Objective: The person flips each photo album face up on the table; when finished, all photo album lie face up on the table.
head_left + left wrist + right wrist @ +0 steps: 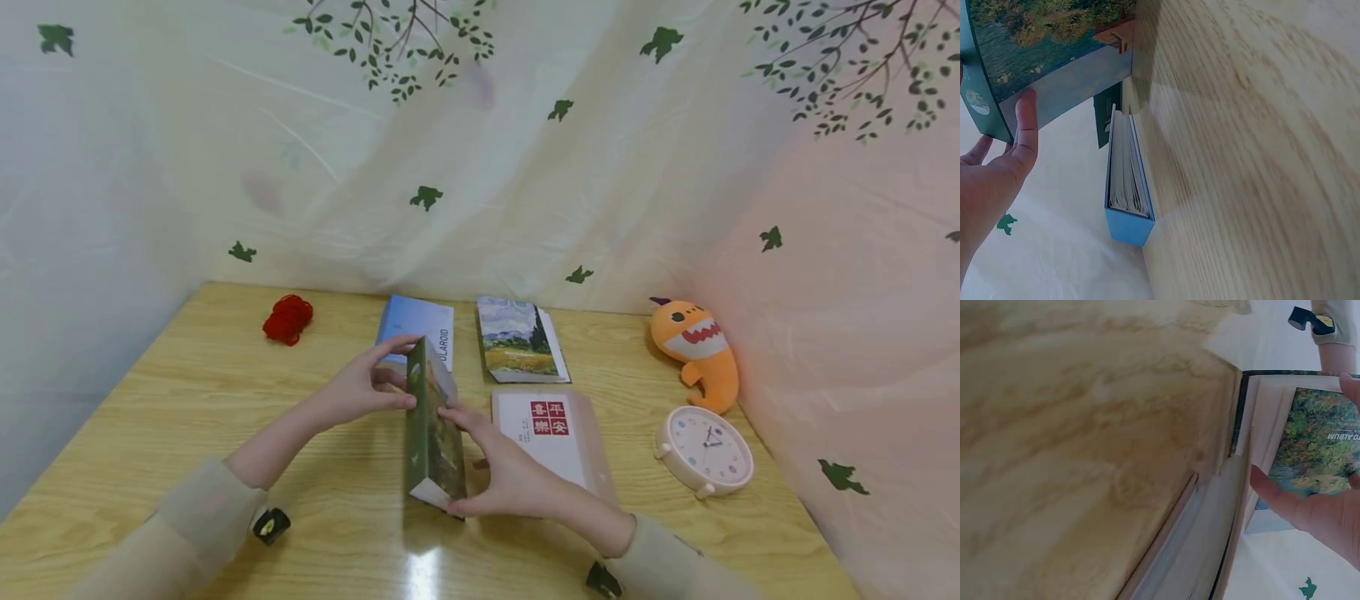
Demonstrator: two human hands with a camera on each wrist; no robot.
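Observation:
A photo album [422, 425] with a green spine and a painted cover stands on edge at the middle of the table, held between both hands. My left hand [367, 385] grips its far end, and in the left wrist view the thumb [1026, 109] lies on the painted cover. At the near end my right hand [513, 471] holds the album, its thumb low by the pages and its fingers on the cover. In the right wrist view, "ALBUM" lettering shows on the painted cover [1316, 437]. Part of the right fingers is hidden.
Behind the hands lie a blue Polaroid album [422, 315] and a landscape-cover album [516, 337]. A brown album [592, 425] with red characters lies beside the right hand. Red yarn [288, 319] is far left; an orange shark plush [712, 367] and round clock [708, 450] are right.

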